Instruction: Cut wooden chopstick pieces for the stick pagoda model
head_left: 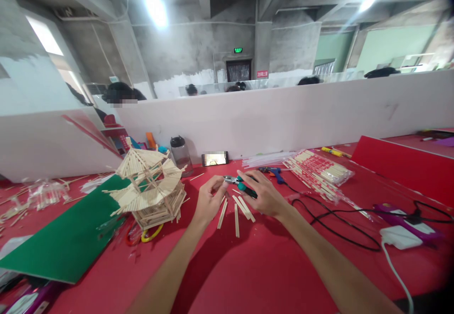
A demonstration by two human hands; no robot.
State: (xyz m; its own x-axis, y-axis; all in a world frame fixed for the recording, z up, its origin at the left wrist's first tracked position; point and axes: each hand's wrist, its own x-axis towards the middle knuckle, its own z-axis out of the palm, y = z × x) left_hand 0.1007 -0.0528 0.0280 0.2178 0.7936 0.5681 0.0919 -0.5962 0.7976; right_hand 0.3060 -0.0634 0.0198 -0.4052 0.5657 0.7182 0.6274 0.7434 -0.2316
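Note:
My right hand is closed round the green-and-black handles of a pair of pliers, whose metal jaws point left. Close to the jaws, the thumb and fingers of my left hand are pinched together; whatever they hold is too small to make out. Below both hands, several short wooden sticks lie loose on the red tabletop. To the left stands a multi-sided pavilion model built of thin sticks, with tiered, slatted roofs.
Behind my hands are a phone, a clear bottle and a white partition. On the right lie a blue glue gun, packs of sticks, a black cable and a white plug. A green board lies left.

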